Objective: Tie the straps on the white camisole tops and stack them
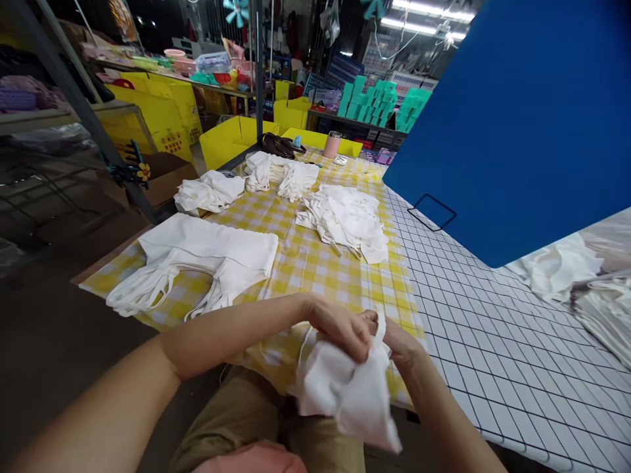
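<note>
A white strappy bra top [348, 387] hangs between my hands at the near edge of the table, over my lap. My left hand [345, 332] is closed on its upper part, with the fingers bent down into the cloth. Just beyond it, my right hand [387, 334] is closed around a strap of the same garment, partly hidden behind the left hand and the strap. To the left lies a flat stack of similar white tops [211, 246], straps toward me. A loose heap of white garments [348, 217] sits ahead of my hands.
Yellow checked cloth [290, 263] covers the table. Further white piles [211, 190] lie at its far left, with a pink cup [332, 144] at the back. A white grid-patterned surface [444, 295] adjoins on the right, under a large blue panel [532, 131]. A metal post [89, 118] stands left.
</note>
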Tool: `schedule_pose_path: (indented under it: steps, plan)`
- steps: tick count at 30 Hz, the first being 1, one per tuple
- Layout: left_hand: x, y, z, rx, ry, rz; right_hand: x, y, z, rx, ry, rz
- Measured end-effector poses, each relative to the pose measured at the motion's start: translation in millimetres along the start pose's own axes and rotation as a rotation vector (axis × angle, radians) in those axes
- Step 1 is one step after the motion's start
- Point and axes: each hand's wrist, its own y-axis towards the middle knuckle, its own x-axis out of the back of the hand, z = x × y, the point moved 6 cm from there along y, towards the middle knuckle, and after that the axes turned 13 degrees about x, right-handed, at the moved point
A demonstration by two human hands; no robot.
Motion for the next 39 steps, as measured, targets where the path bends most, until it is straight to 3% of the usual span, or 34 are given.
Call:
schedule_pose_path:
  steps: [3,5,7,10,12,14,16,20,25,27,31,33,35,37,39]
  plan:
    - [-8.2,-14,19,0.248,0.682,0.125,-13,-3,11,-0.084,-0.208,0.319]
    - [-3.5,-28,27,0.311,1.235,0.08,-14,-2,12,-0.132,-0.464,0.382]
    - [3.0,-40,21,0.168,1.456,-0.136,-10,4,12,-0.125,-0.657,0.252]
    - [20.7,-64,15,-0.045,1.384,-0.626,-11,10,11,-0.04,-0.777,0.101]
    - [34.4,-78,24,-0.005,1.349,-0.899,-19,12,7,0.006,-0.795,0.117]
    - [41.9,-85,38,0.117,1.357,-1.012,-26,13,2,0.03,-0.778,0.165]
    - [41.7,-84,46,0.169,1.381,-0.99,-30,13,0,0.048,-0.761,0.196]
    - [40.3,-75,45,0.133,1.377,-0.867,-33,14,-5,0.073,-0.821,0.169]
    - [48.5,-65,35,0.003,0.996,-0.717,-37,17,-8,0.194,-0.876,0.088]
    - [45.5,-63,28,-0.086,0.826,-0.621,-32,15,-5,0.207,-0.79,0.039]
    - [34.3,-64,5,-0.225,0.705,-0.508,-19,6,5,0.139,-0.341,-0.003]
    - [32.9,-64,-8,-0.258,0.738,-0.535,-13,1,8,0.097,-0.2,-0.009]
    - [35.9,-63,-20,-0.254,0.825,-0.625,-9,-1,11,0.092,-0.213,-0.023]
    - [38.6,-59,-28,-0.25,0.931,-0.703,-5,0,14,0.119,-0.398,-0.039]
    - [36.1,-56,-34,-0.29,1.056,-0.702,-1,3,16,0.151,-0.68,-0.077]
